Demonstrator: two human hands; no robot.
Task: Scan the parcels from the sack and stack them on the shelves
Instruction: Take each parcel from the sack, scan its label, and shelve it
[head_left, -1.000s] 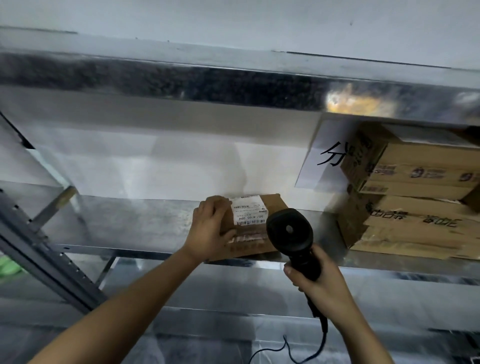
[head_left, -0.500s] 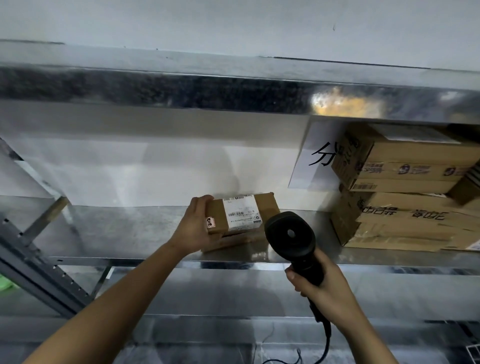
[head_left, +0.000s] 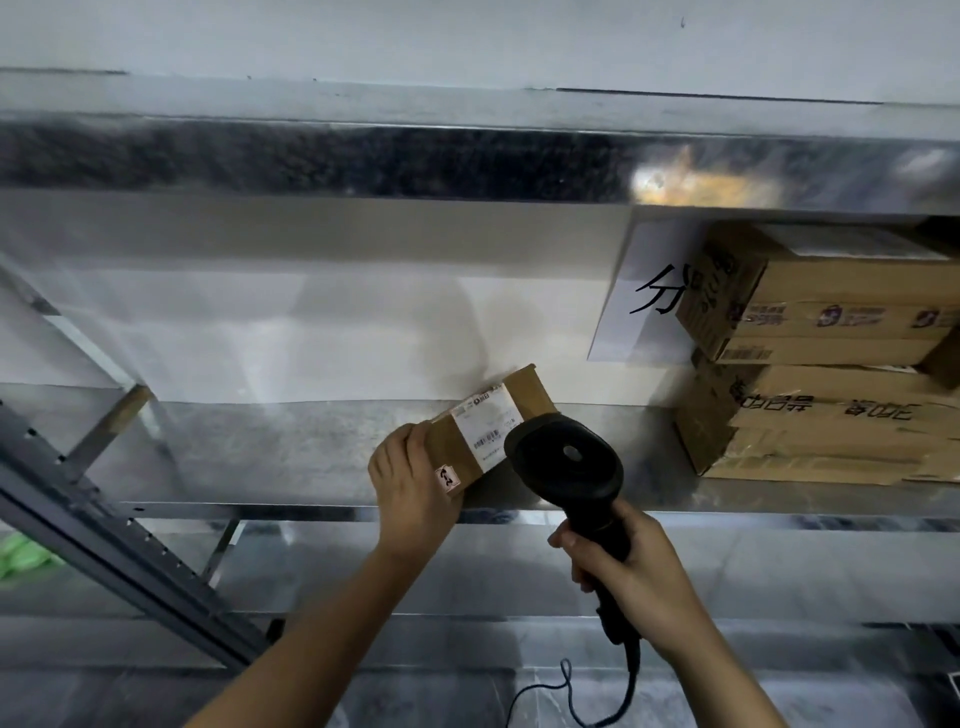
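— Hands first: what does each one hold?
— On the left, the left hand (head_left: 410, 483) grips the near left end of a small brown parcel (head_left: 524, 397), fingers curled over its edge. To the right, the right hand (head_left: 628, 571) is wrapped round the handle of a black scanner (head_left: 566, 462).

— Where does the parcel sit?
— Over the front part of the metal shelf (head_left: 260, 452), tilted, with its far right corner raised. A white label (head_left: 483, 431) with a barcode faces up, and a small diamond-shaped sticker (head_left: 448, 478) lies just beside the fingers. I cannot tell whether the underside touches the shelf.

— And the scanner?
— Just right of the parcel, its head overlapping the label's right edge from this view. Its cable (head_left: 545, 691) curls below the wrist.

— What else, from the left?
— Something green and blurred (head_left: 21, 556) at the far left edge, then a slanting grey perforated upright (head_left: 104, 535). At the back right hangs a white paper sheet (head_left: 639, 312) with a black character. Right of it, stacked cartons (head_left: 831, 415) stand on the same shelf, well apart from the parcel. Overhead runs the upper shelf edge (head_left: 363, 161).
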